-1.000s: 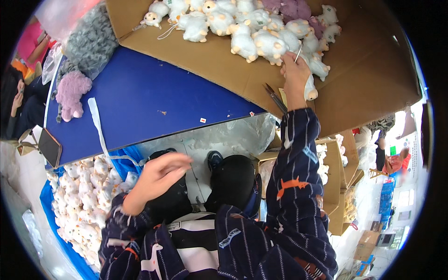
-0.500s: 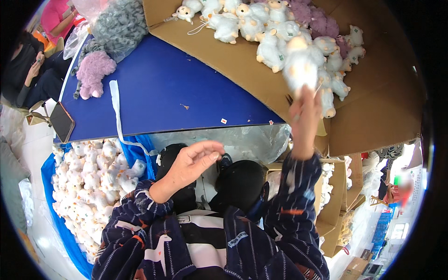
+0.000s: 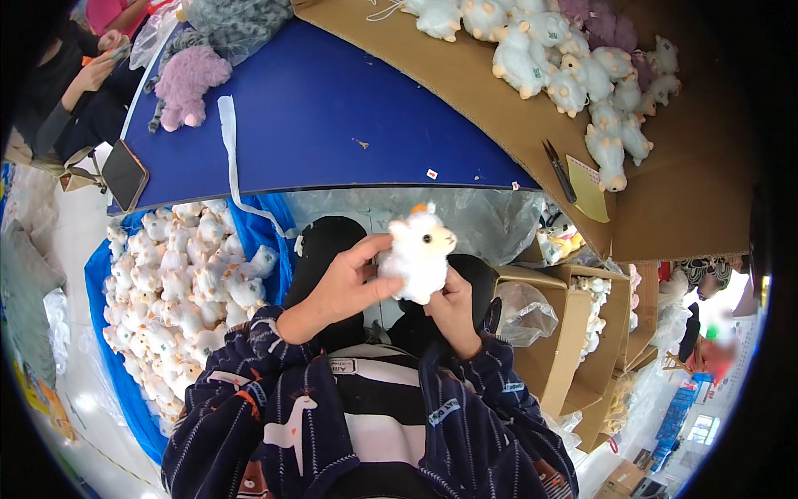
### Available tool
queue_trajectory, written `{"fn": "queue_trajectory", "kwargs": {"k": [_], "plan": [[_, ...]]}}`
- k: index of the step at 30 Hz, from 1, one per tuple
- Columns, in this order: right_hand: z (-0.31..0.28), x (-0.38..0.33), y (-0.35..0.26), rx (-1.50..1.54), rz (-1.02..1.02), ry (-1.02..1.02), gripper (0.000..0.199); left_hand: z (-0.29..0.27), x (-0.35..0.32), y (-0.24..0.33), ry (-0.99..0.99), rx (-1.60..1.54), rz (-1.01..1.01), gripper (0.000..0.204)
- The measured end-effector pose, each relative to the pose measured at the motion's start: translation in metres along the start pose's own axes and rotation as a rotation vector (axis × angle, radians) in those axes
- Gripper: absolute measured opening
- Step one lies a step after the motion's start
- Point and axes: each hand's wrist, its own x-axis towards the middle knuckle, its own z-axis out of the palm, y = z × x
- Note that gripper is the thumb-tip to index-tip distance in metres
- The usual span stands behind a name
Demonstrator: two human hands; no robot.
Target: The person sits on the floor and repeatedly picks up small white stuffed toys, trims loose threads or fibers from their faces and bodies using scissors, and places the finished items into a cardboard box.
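Two-handed grip holds plush clear of table edge.

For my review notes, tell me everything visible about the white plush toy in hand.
The white plush toy is a fluffy-looking animal with a cream face, a dark eye and an orange bit on top. It is upright above the lap, facing picture right. The left grip touches its picture-left side; the right grip holds it near the bottom. Its back side is hidden.
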Motion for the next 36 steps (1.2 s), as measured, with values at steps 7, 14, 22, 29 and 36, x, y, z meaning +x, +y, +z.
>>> {"fn": "queue_trajectory", "kwargs": {"k": [7, 14, 22, 29, 36], "plan": [[-0.006, 0.009, -0.016, -0.692, -0.383, -0.034, 0.021, -0.006, -0.009, 0.009, 0.024, -0.002, -0.093, 0.048], [0.007, 0.009, -0.062, 0.066, -0.009, -0.006, 0.03, -0.02, -0.017, -0.011, -0.121, 0.253, 0.055, 0.05], [0.029, 0.01, -0.045, 0.042, -0.03, -0.019, 0.019, -0.017, -0.021, -0.024, -0.027, 0.304, 0.1, 0.045], [0.007, 0.0, -0.039, -0.411, -0.395, -0.031, 0.028, -0.024, -0.019, -0.027, -0.049, -0.07, -0.076, 0.033], [0.014, -0.007, -0.014, -0.687, -0.686, -0.063, 0.029, -0.017, -0.014, -0.031, 0.003, -0.222, -0.212, 0.034]]}}
